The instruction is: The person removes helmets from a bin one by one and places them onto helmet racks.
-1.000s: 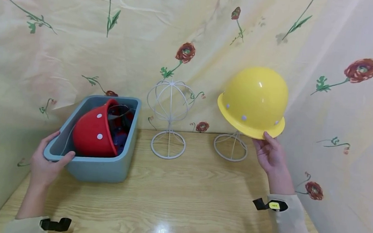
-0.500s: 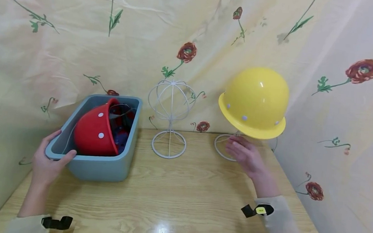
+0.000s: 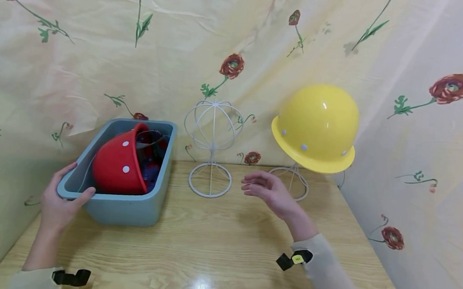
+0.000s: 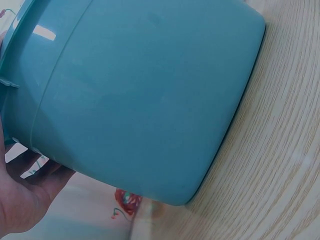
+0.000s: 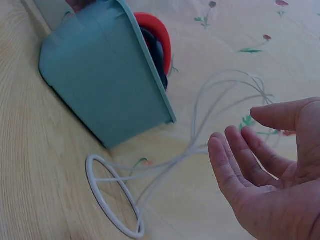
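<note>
A blue-grey plastic bin [image 3: 122, 210] stands at the left of the table with a red hard hat [image 3: 117, 167] lying on its side in it. My left hand [image 3: 60, 201] grips the bin's near left corner, thumb over the rim; the left wrist view shows its fingers under the rim beside the bin wall [image 4: 145, 100]. My right hand [image 3: 274, 195] holds nothing, its fingers loosely bent in the right wrist view, between the two wire stands. On the right stand [image 3: 303, 188] sits a yellow hard hat [image 3: 319, 124], slightly tilted. The left white wire stand [image 3: 212, 147] bears no hat.
The wooden table [image 3: 190, 250] ends against a flower-patterned cloth [image 3: 174, 44] at the back and sides. Dark straps or lining [image 3: 150, 172] show inside the red hat.
My right hand has let go of the yellow hard hat's brim and moved left, away from it. The yellow hat stays on its stand. My left hand keeps its grip on the bin.
</note>
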Action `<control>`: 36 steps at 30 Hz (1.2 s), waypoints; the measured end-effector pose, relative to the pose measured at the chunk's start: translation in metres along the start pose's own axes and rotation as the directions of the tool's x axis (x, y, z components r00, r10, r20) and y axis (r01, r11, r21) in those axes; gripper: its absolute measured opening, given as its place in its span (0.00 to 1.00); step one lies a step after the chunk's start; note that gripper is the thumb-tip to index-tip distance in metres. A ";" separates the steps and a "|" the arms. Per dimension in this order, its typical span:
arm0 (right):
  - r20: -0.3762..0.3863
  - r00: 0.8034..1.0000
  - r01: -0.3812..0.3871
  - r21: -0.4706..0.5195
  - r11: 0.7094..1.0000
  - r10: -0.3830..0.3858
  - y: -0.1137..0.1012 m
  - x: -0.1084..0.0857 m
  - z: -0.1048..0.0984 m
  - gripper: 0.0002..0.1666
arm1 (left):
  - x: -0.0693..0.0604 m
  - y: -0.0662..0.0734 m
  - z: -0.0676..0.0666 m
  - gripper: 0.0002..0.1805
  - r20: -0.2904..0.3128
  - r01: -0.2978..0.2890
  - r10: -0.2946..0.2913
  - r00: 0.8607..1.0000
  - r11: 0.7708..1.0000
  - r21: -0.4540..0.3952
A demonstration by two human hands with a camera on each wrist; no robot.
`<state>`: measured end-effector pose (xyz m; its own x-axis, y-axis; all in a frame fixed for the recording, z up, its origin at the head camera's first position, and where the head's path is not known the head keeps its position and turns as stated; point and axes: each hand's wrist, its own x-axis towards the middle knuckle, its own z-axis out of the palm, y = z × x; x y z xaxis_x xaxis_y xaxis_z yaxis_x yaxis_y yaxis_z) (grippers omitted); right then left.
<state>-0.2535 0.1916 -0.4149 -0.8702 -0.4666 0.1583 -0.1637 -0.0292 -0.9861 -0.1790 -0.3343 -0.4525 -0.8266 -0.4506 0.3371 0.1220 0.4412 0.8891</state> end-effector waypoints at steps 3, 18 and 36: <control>0.012 1.000 0.001 -0.019 1.000 -0.001 0.001 0.008 0.011 0.22 | 0.000 0.000 0.001 0.41 0.000 0.006 -0.006 1.000 1.000 0.002; 0.078 0.997 0.029 -0.045 0.999 -0.026 -0.006 0.030 0.052 0.22 | 0.000 -0.001 0.002 0.41 -0.002 0.000 0.000 1.000 1.000 -0.015; 0.145 0.986 0.098 -0.133 0.986 -0.079 -0.022 0.059 0.100 0.20 | 0.001 -0.002 0.003 0.41 0.006 -0.008 0.008 1.000 0.999 -0.043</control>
<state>-0.2547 0.0767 -0.3889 -0.7783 -0.5858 0.2263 -0.3085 0.0428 -0.9503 -0.1815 -0.3332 -0.4545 -0.8286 -0.4427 0.3427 0.1524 0.4107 0.8989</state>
